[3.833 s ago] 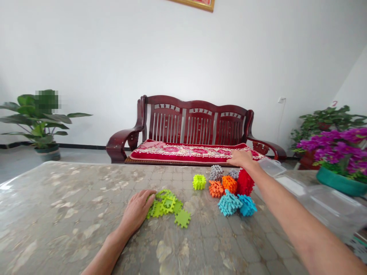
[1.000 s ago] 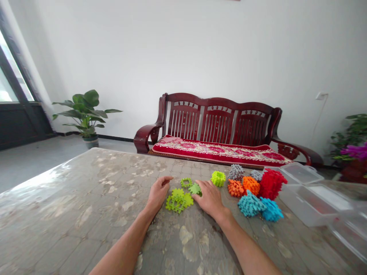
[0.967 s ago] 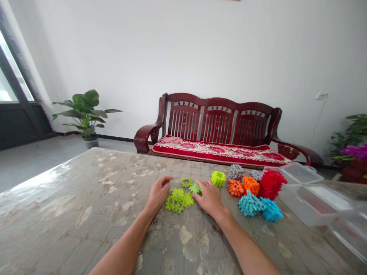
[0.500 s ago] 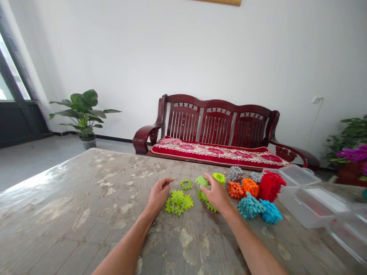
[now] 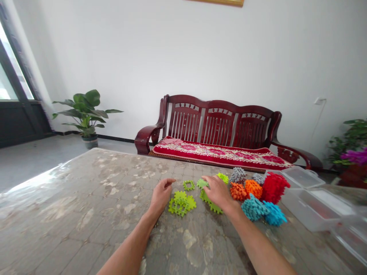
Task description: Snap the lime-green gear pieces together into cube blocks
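My left hand [image 5: 161,196] rests on the table just left of a small heap of lime-green notched square building pieces [image 5: 181,204]. Its fingers are loosely bent, the index finger stretched out, and nothing shows in them. My right hand [image 5: 218,192] hovers over more green pieces, its thumb and index finger apart. By those fingertips lies a flat green square [image 5: 202,183]; whether they touch it I cannot tell. Partly under this hand are other green pieces [image 5: 214,206]. A green square frame [image 5: 188,185] lies between the hands, and a brighter green stack [image 5: 223,177] sits beyond the right hand.
Right of my hands stand stacks of grey [image 5: 237,175], orange [image 5: 253,189], red [image 5: 275,187] and blue [image 5: 274,214] pieces. Clear plastic boxes [image 5: 308,210] with lids are at the table's right. A wooden bench [image 5: 218,130] stands behind the patterned table [image 5: 86,214].
The whole view has shifted slightly. My right hand's fingers have spread and drawn a little back from the flat green square. My left hand stays about where it was.
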The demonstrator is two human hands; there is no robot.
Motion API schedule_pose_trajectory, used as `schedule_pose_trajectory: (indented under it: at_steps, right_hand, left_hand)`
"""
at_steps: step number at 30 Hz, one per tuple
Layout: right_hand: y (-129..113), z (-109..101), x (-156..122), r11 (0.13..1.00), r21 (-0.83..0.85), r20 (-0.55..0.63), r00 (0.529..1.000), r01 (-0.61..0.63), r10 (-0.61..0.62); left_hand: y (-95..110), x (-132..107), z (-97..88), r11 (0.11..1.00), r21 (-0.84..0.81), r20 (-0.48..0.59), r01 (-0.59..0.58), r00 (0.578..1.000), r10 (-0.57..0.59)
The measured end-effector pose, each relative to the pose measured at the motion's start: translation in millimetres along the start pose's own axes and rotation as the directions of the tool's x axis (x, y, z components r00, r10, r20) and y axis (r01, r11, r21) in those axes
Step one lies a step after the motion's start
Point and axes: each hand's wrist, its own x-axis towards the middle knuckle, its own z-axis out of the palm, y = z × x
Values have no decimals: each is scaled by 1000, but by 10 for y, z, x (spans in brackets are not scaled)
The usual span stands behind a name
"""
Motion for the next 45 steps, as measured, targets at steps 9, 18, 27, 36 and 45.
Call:
schedule_pose_trajectory:
  at_steps: [9,18,27,36,45]
  right_hand:
    - [-30,83,-325,996,-79,102,993,-43,51]
    - [75,105,-231,991,103,45,995,-91,87]
    - [341,143,-57,957,246,44,988,-156,149]
    - [331,264,-133,884,385,73,963,-266,258]
    - [306,319,-140,840,472,102,963,-268,250]
  left_hand:
    - [5,-3,12,1000,3,9,2,1000,-2]
    - [17,-4,-3,1000,12,9,2,1000,-2]
    - [7,-6,4,1000,16,2,-4,1000,4]
    - [17,-7,10,1000,28,-5,0,1000,0]
    - [32,-15,6,1000,29,1,-4,1000,4]
